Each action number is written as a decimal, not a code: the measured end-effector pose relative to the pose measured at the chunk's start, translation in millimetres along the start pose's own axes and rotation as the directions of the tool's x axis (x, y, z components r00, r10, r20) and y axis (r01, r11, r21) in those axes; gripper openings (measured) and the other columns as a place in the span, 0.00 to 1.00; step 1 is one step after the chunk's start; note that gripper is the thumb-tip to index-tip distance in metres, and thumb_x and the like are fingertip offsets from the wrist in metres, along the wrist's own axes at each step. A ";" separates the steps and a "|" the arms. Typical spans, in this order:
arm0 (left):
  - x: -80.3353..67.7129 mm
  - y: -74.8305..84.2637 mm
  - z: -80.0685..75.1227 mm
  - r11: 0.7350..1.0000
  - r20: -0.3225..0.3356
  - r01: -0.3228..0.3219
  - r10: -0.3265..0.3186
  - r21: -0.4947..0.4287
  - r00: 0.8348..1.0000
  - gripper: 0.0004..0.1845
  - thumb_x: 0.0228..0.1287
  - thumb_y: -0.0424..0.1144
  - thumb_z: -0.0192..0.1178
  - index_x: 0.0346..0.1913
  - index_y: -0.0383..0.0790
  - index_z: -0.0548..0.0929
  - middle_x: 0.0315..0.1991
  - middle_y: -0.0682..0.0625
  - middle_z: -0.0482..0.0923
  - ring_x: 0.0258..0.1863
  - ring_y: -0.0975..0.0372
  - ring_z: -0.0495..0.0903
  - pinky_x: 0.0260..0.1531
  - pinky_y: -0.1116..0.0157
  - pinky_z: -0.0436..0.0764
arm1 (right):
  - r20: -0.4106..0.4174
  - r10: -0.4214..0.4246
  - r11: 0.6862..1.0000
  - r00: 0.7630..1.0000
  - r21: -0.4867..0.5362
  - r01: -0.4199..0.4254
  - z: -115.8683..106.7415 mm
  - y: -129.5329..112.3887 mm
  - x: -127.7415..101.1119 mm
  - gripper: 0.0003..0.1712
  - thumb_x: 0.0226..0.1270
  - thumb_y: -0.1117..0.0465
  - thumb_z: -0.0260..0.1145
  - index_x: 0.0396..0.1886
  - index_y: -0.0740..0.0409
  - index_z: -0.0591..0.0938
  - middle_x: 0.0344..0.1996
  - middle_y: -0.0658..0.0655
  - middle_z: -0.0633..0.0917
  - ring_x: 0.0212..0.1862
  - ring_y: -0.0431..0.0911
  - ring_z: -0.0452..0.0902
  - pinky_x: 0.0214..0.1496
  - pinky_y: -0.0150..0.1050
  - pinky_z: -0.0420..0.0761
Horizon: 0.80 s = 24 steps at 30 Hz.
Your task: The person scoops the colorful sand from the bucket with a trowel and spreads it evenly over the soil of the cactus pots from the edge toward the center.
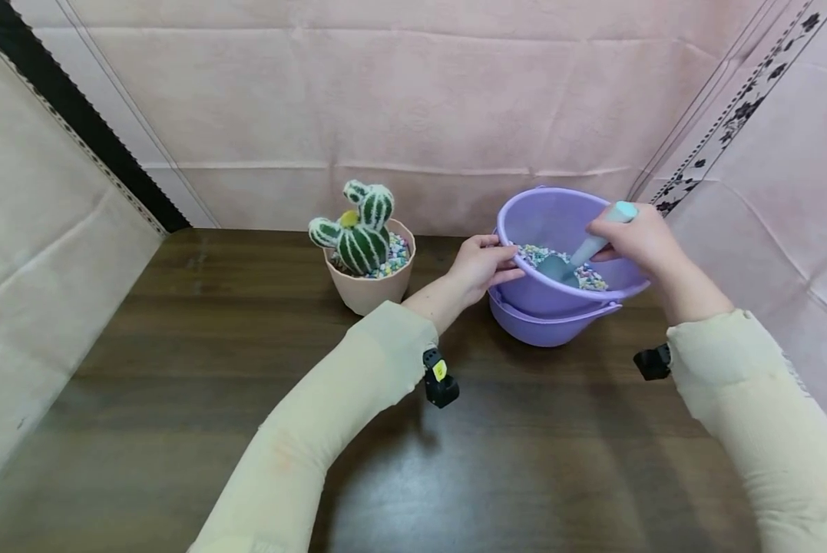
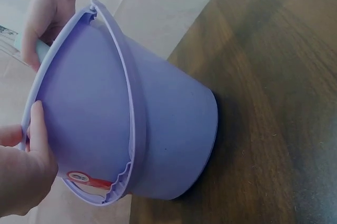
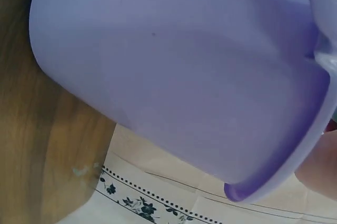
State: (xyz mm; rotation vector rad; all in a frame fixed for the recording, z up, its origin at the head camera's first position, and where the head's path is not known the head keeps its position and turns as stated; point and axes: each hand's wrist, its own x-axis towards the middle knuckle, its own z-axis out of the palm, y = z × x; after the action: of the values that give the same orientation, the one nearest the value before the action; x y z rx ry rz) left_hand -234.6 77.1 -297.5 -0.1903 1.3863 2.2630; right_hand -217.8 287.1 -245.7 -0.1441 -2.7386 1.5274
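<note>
A purple bucket (image 1: 546, 332) stands on the table, holding small pastel-coloured pebbles (image 1: 593, 279). My left hand (image 1: 481, 265) grips its near left rim, fingers over the edge; the left wrist view shows that hand (image 2: 23, 171) at the rim too. Inside the bucket, a small blue-green hand shovel (image 1: 588, 250) has its blade in the pebbles. My right hand (image 1: 637, 240) holds the shovel by its handle. The bucket's carrying handle (image 2: 136, 103) hangs down against its side. In the right wrist view the bucket wall (image 3: 158, 77) hides most of the right hand.
Left of the bucket stands a knitted cactus (image 1: 363, 250) in a peach pot (image 1: 368, 293), with similar pebbles (image 1: 395, 257) inside. The brown wooden table (image 1: 247, 369) meets pale cloth (image 1: 454, 100) at the back and both sides. A small black camera sits on each wrist.
</note>
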 end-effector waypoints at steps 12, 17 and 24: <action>-1.1 -2.0 3.4 0.999 0.005 -0.015 0.015 0.035 1.000 0.28 0.64 0.25 0.55 0.65 0.33 0.61 0.37 0.43 0.70 0.30 0.60 0.76 0.52 0.57 0.81 | -0.104 0.140 0.818 0.985 0.572 -0.056 -3.3 15.8 -6.5 0.06 0.61 0.69 0.61 0.27 0.58 0.73 0.18 0.49 0.80 0.22 0.41 0.83 0.28 0.36 0.86; -1.2 -1.4 0.7 0.999 0.005 -0.014 0.014 0.051 1.000 0.26 0.64 0.26 0.55 0.64 0.33 0.61 0.35 0.44 0.70 0.30 0.61 0.76 0.52 0.57 0.81 | -0.101 0.180 0.744 0.978 0.664 -0.069 -2.3 13.2 -6.7 0.05 0.62 0.69 0.59 0.31 0.60 0.71 0.20 0.50 0.79 0.24 0.41 0.84 0.29 0.37 0.87; -0.5 0.6 -0.4 0.998 -0.004 -0.009 0.009 0.061 1.000 0.25 0.65 0.27 0.54 0.63 0.35 0.62 0.35 0.44 0.70 0.31 0.61 0.75 0.51 0.59 0.82 | -0.063 0.236 0.621 0.970 0.777 -0.100 -3.1 9.2 -4.9 0.05 0.63 0.69 0.59 0.32 0.60 0.70 0.19 0.53 0.80 0.25 0.45 0.85 0.32 0.39 0.87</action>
State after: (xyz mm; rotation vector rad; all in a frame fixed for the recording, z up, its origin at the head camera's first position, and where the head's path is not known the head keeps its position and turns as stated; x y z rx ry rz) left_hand -234.6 76.4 -297.1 -0.1690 1.4594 2.2253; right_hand -212.0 294.2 -251.7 -0.4924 -1.7453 2.4554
